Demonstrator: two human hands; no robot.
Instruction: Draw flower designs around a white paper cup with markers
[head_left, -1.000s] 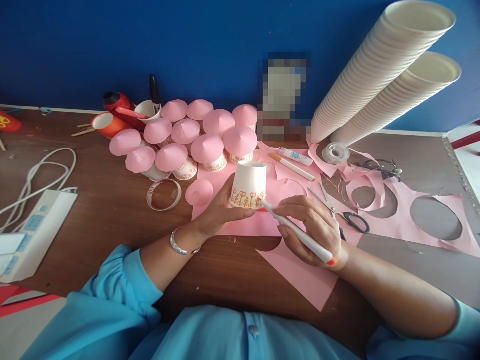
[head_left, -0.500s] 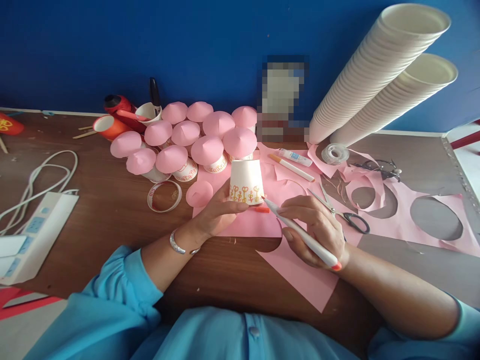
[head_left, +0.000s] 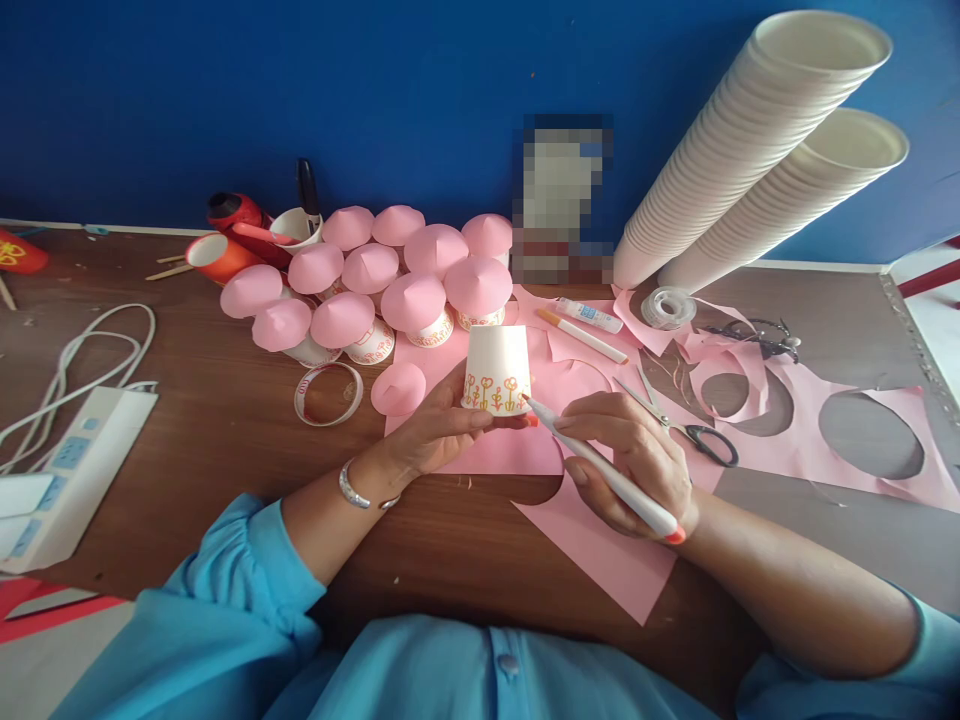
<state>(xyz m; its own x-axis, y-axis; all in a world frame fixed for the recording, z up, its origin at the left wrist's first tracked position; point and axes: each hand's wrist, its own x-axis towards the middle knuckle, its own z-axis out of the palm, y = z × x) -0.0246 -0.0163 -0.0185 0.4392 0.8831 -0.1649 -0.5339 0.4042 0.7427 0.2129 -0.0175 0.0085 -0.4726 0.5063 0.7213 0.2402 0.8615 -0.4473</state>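
My left hand [head_left: 439, 430] grips an upside-down white paper cup [head_left: 496, 367] above the pink paper sheet [head_left: 510, 450]. A row of small orange and red flower drawings runs round the cup's lower edge. My right hand [head_left: 634, 455] is closed on a white marker pen [head_left: 600, 468] with an orange end. The pen's tip touches the cup's lower right edge. Behind the cup stands a cluster of several decorated cups with pink cone tops [head_left: 375, 275].
Two leaning stacks of white paper cups [head_left: 757, 140] rest against the blue wall at right. Scissors [head_left: 686, 425], a tape roll [head_left: 669, 307], a glue tube [head_left: 590, 314], another pen [head_left: 583, 336] and cut pink paper [head_left: 795, 420] lie right. A power strip [head_left: 71, 465] with cable lies left, and a cut cup ring [head_left: 328, 392] near centre.
The cup has been turned and tilted slightly in my left hand, showing more flower drawings. The pen tip has stayed at the cup's lower right edge.
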